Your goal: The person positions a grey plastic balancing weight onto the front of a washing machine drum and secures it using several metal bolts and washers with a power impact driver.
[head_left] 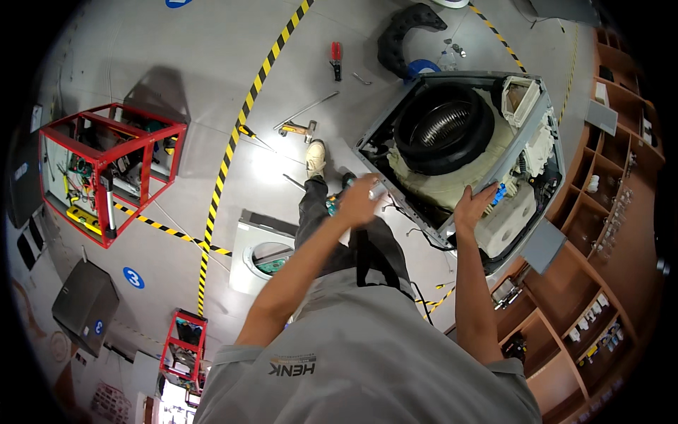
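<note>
An opened-up washing machine (540, 76) stands to the right, its top side uncovered. Its black rubber door seal (480, 134) rings the shiny metal drum (443, 127). By the near left corner of the cabinet is my left hand (360, 203), fingers curled; a pale bit shows at the fingertips, too small to name. My right hand (472, 206) rests with fingers stretched against the cabinet's near edge, beside a blue part (500, 193). Dark wires (402, 210) hang out at the corner between my hands. Partly behind my left hand is a teal thing (331, 205).
A hammer (300, 130), a screwdriver (248, 132), red-handled pliers (336, 59) and a metal bar (307, 109) lie on the floor. A white panel with a round opening (246, 260) is left of my legs. Red tool cart (147, 141) far left; brown shelving (590, 261) right.
</note>
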`<state>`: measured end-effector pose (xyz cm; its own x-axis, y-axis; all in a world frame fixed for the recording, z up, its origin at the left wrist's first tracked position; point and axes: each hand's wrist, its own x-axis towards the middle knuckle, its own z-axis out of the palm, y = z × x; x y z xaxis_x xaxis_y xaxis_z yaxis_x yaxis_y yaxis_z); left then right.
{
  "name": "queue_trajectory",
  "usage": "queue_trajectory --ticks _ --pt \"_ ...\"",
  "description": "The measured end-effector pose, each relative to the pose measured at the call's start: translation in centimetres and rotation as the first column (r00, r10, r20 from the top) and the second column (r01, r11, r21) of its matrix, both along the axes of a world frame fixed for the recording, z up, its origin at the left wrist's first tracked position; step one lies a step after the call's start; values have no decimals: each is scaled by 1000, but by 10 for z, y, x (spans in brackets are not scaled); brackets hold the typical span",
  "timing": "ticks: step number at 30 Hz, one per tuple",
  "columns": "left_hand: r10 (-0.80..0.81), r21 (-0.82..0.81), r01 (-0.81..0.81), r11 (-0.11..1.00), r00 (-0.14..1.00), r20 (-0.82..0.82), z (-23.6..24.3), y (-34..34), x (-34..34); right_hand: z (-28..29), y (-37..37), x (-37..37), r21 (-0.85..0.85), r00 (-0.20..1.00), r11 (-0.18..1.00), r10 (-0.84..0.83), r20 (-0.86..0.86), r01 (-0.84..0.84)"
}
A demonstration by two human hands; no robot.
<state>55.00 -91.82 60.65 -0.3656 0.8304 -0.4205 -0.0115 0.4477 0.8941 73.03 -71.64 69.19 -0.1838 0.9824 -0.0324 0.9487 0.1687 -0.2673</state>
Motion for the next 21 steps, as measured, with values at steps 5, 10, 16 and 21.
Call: queue_trajectory --ticks 5,10,16,21 --pt "156 -554 -186 811 983 -102 -103 -217 -92 0 2 -2 33 1000 999 1 26 -1" --pt "200 -877 -127 464 979 -36 -108 -486 -85 2 2 -3 23 998 998 -54 -35 55" --pt "554 -975 -146 165 832 -31 0 -409 -139 11 7 -18 34 997 997 -71 24 70" --pt "159 -805 -144 575 985 -63 -16 -312 -285 17 7 -16 -11 989 991 -136 49 137"
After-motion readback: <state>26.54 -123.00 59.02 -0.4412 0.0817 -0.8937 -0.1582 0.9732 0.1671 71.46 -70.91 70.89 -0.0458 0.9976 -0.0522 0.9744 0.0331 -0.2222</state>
